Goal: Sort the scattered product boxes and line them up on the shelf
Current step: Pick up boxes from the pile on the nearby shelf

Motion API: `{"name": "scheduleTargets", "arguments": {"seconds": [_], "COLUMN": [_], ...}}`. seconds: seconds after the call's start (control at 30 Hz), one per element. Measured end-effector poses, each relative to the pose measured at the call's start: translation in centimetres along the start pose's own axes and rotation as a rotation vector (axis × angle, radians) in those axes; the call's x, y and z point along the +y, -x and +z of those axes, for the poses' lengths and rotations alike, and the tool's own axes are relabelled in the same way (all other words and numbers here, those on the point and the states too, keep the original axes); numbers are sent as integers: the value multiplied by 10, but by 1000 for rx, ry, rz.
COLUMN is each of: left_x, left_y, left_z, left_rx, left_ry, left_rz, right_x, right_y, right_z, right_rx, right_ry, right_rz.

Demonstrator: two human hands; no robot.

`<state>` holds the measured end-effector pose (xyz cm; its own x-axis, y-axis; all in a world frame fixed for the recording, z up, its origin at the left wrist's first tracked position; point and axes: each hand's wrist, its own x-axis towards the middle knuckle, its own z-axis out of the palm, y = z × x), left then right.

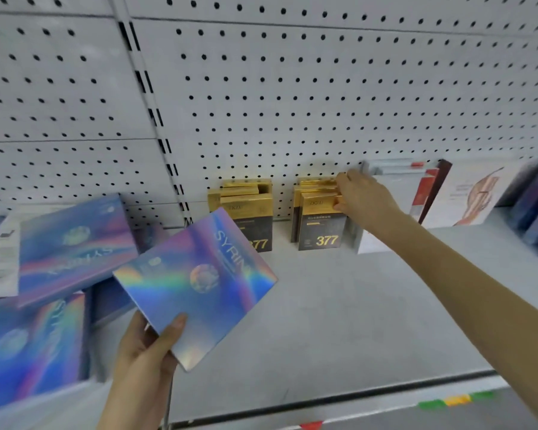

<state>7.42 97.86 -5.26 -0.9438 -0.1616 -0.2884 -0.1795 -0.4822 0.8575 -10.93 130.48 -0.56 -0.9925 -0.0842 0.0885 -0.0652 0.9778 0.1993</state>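
Left hand [146,352] pinches holographic box [199,280] by corner, thumb on face: looks light, stiff, slick; right hand [364,193] curls over tops of gold-black boxes [319,221], thumb at side

Left hand [146,346] grips a holographic box [196,283] (tilted) above the shelf [339,321]. Right hand [364,193] grasps the gold-topped boxes [319,218].

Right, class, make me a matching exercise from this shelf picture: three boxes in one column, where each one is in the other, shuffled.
1. iridescent blue-purple flat box
2. right-side black-and-gold cardboard boxes
3. white cardboard box with orange artwork

a. standing untouched, furthest right of the three
b. held by the left hand
c. gripped by the right hand

Pairs: 1-b, 2-c, 3-a.
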Motion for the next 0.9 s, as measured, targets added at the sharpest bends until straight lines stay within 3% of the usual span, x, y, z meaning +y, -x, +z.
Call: {"name": "scheduleTargets", "arguments": {"seconds": [0.23, 0.37, 0.53, 0.6, 0.8, 0.9], "left_x": [2, -5, -33, -48, -100, -137], "left_y": [0, -10, 1, 14, 67, 90], "left_z": [2, 10, 56, 83, 178, 235], "left_rx": [-100, -193, -328, -382, -597, -616], "left_ry": [6, 17, 29, 26, -157, -263], "left_rz": [-17, -77, -172, -206, -193, -147], "right_x": [-7, -15, -19, -1, 101, 172], "right_y": [11, 63, 145, 174, 260, 308], "right_z": [-7, -19, -27, -24, -3, 6], "right_rx": [54, 141, -276, -330, -105, -4], "right_ry": [-45, -640, -1357, -1518, -1634, -1669], "right_rz": [25, 162, 305, 333, 534, 569]}}
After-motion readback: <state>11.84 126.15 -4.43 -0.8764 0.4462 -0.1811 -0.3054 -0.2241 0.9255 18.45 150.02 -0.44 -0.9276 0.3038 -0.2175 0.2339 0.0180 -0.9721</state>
